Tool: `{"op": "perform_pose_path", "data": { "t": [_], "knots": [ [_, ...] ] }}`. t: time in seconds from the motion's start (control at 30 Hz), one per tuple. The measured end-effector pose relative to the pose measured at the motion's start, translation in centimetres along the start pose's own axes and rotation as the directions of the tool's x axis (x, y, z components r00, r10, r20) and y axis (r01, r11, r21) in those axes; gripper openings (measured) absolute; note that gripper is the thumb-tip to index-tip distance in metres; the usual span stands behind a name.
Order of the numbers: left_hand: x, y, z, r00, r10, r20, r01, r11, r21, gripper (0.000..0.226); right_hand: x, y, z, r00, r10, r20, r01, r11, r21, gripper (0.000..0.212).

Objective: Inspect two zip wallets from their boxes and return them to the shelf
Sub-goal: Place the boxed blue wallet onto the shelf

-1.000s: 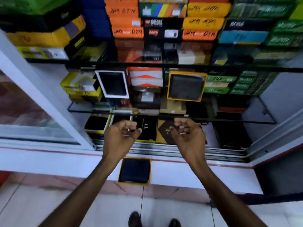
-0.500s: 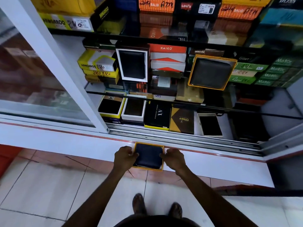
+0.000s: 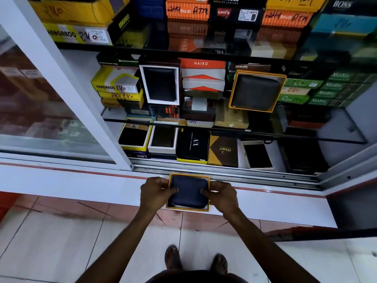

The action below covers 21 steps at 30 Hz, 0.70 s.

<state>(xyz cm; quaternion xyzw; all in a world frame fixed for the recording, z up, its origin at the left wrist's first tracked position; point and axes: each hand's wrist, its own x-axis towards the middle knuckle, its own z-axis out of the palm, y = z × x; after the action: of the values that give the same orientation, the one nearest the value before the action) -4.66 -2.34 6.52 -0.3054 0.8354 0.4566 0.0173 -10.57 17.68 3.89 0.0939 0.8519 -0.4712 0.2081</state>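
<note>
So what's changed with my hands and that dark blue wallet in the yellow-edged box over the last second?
Both hands dropped from the lower shelf to the white ledge. The left hand and right hand have taken hold of the dark blue zip wallet, thumbs on top, in its yellow-edged box. The box remains on the ledge; the shelf stock looks unchanged.

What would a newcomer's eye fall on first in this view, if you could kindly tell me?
Probably the dark blue zip wallet in its yellow-rimmed box on the white ledge at centre, with the left hand and right hand gripping its sides. Next, the grey wallet in an orange-rimmed box propped on the middle shelf, then the bright orange and yellow boxes stacked above.
</note>
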Motion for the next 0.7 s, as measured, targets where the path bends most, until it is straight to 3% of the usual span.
{"op": "perform_pose_path", "data": {
  "t": [0.23, 0.47, 0.7],
  "knots": [
    [-0.4, 6.8, -2.1, 0.989, 0.126, -0.074, -0.135, 0.983, -0.126, 0.026, -2.2, -5.0, -6.7, 0.976, -0.173, -0.134, 0.191, 0.972, 0.140, 0.034],
    [-1.2, 16.2, -2.7, 0.953, 0.280, -0.115, -0.302, 0.913, -0.276, 0.035, -2.7, -10.0, -15.1, 0.912, -0.311, -0.268, 0.375, 0.897, 0.233, 0.027],
    [-0.8, 25.1, 0.3, 0.896, 0.422, -0.138, -0.444, 0.838, -0.317, 0.045, -1.1, -11.8, -23.1, 0.842, -0.355, -0.407, 0.466, 0.858, 0.217, 0.047]
  ]
}}
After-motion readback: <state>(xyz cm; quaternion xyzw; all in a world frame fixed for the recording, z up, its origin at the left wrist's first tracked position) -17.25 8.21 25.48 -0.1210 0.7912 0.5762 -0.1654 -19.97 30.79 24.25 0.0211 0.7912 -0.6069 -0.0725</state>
